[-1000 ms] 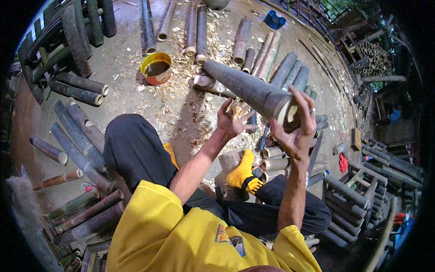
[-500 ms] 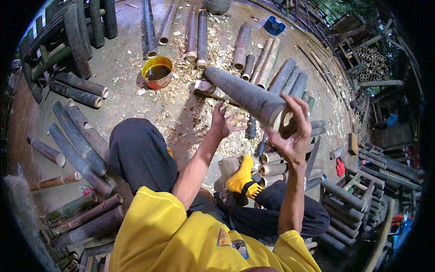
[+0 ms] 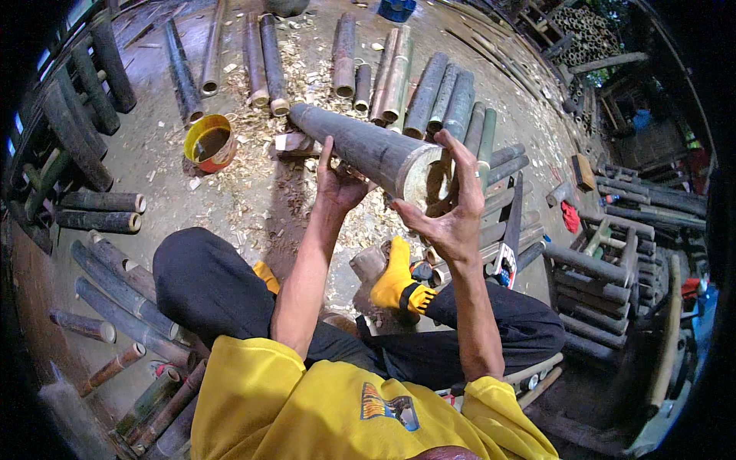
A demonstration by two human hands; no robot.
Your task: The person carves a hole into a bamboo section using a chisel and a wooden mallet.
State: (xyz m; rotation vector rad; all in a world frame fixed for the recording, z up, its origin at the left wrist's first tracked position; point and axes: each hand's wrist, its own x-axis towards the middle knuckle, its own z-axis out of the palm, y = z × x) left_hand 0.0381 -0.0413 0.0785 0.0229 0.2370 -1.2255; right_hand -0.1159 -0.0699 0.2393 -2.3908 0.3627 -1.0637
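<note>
A thick grey bamboo tube (image 3: 356, 146) slants across the middle, its pale, hollow cut end facing me on the right. My right hand (image 3: 454, 218) grips the rim of that end, thumb below and fingers over the far side. Under the tube's middle, my left hand (image 3: 337, 188) cups it from the left, with part of its fingers hidden behind it. The tube's far end is at a small wooden block (image 3: 297, 143) on the ground; whether it rests on it I cannot tell.
Wood chips (image 3: 257, 188) litter the ground. A yellow and red bucket (image 3: 210, 146) with brown contents stands at left. Several bamboo tubes (image 3: 427, 96) lie beyond and to both sides. A saw (image 3: 512, 230) lies at right, near my yellow-socked foot (image 3: 397, 280). Stacked bamboo frames (image 3: 590, 299) fill the right.
My left hand has come up from apart to the tube's underside. The tube's near end has swung left and turned its opening more toward me, with my right hand on it. The view has shifted.
</note>
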